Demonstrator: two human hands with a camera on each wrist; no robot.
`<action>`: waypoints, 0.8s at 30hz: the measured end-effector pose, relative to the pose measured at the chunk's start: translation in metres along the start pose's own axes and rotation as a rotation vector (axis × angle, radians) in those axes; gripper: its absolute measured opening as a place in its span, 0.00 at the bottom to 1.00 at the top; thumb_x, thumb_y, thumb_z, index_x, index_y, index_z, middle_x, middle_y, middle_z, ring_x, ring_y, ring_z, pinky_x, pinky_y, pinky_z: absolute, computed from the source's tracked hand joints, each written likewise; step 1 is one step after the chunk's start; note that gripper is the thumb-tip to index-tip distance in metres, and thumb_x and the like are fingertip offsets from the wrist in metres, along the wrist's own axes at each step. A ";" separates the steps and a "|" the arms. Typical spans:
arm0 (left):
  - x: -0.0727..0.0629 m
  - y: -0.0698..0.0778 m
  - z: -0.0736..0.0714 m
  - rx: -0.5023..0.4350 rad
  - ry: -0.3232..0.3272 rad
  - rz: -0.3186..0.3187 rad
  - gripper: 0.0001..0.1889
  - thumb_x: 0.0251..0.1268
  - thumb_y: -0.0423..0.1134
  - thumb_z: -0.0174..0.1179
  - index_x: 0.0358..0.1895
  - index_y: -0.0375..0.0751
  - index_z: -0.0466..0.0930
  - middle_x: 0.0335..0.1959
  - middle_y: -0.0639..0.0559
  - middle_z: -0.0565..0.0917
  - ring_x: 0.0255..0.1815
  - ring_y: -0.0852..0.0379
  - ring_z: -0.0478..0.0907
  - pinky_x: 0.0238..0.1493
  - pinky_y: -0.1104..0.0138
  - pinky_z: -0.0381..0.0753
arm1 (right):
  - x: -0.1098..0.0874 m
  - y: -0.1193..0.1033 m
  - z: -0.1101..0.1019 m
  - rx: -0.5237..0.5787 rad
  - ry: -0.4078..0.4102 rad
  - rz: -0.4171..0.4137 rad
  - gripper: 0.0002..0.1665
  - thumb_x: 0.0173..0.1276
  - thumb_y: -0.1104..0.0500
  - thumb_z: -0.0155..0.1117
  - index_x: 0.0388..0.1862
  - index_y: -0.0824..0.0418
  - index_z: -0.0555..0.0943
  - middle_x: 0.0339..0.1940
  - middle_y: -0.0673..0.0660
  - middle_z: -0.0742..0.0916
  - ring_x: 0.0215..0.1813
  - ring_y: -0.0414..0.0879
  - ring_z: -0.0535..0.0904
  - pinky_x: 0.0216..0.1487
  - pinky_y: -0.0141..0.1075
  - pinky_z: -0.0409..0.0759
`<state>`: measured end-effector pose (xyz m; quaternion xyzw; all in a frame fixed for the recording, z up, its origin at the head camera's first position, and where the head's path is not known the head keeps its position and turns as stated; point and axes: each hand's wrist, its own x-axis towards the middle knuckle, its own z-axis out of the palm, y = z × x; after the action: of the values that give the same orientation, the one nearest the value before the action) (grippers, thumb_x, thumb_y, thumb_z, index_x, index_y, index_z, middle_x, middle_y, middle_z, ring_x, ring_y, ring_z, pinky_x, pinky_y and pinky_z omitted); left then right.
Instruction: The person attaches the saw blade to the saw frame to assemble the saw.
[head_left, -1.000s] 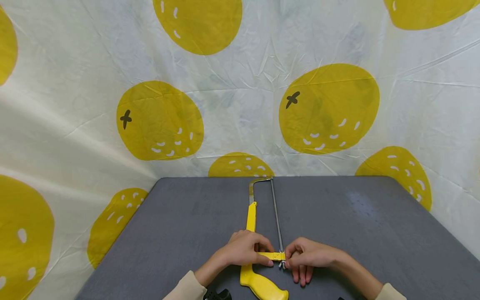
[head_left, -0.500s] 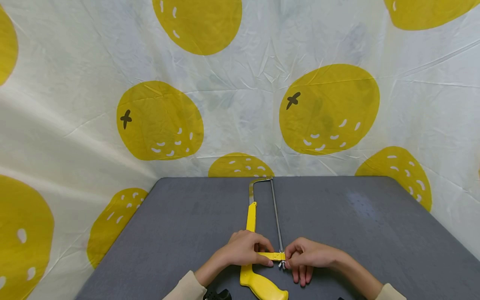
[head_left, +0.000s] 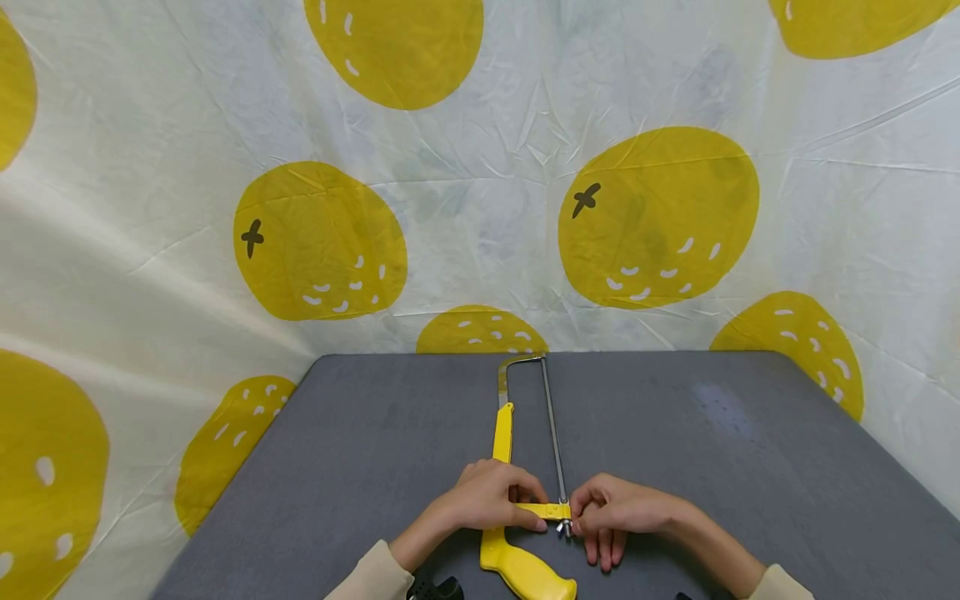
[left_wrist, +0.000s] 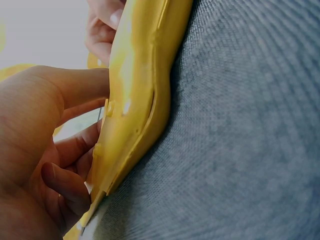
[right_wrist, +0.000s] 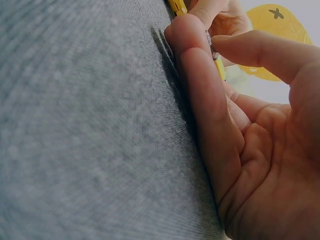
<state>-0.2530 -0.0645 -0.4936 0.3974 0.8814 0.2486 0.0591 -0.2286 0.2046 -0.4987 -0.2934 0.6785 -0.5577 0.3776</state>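
Note:
A hacksaw point(head_left: 502, 433) with a yellow handle point(head_left: 528, 575) lies on the grey table, its thin blade point(head_left: 553, 425) on the right side and its metal bow at the far end. My left hand point(head_left: 495, 496) grips the yellow frame near the short crosspiece point(head_left: 546, 512), thumb on the near side and fingers on the far side. At the crosspiece's right end sits a small metal wing nut point(head_left: 563, 529). My right hand point(head_left: 618, 510) pinches there with thumb and index finger, while its other fingers rest on the table. The fingertips partly cover the nut.
The grey tabletop point(head_left: 675, 433) stretches around the saw on both sides. Behind and to the left hangs a white sheet point(head_left: 480, 242) printed with yellow fruit. A dark object point(head_left: 437, 588) shows below my left wrist.
Both hands and the hacksaw keep their places. The wing nut looks slightly turned beside my right fingertips.

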 end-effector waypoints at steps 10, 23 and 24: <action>0.000 -0.001 0.002 0.007 0.002 0.008 0.08 0.61 0.56 0.73 0.42 0.67 0.90 0.22 0.73 0.79 0.19 0.74 0.70 0.21 0.71 0.67 | 0.000 0.000 0.000 -0.003 -0.003 -0.005 0.19 0.72 0.65 0.56 0.46 0.86 0.74 0.27 0.52 0.90 0.24 0.37 0.87 0.24 0.30 0.83; 0.000 0.000 0.002 0.018 0.004 0.004 0.08 0.62 0.57 0.72 0.42 0.67 0.89 0.21 0.71 0.78 0.18 0.74 0.69 0.22 0.71 0.66 | 0.001 0.000 0.003 0.000 -0.007 -0.002 0.22 0.71 0.64 0.57 0.46 0.88 0.71 0.26 0.50 0.90 0.24 0.35 0.87 0.24 0.28 0.82; 0.000 0.000 0.001 0.018 0.003 0.004 0.08 0.62 0.57 0.72 0.42 0.67 0.89 0.21 0.71 0.78 0.18 0.74 0.69 0.22 0.71 0.65 | 0.001 0.000 0.003 -0.001 -0.004 -0.001 0.22 0.71 0.64 0.57 0.46 0.88 0.71 0.25 0.50 0.90 0.24 0.35 0.86 0.24 0.28 0.82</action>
<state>-0.2524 -0.0642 -0.4950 0.3992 0.8829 0.2415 0.0538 -0.2266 0.2022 -0.4987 -0.2954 0.6779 -0.5568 0.3785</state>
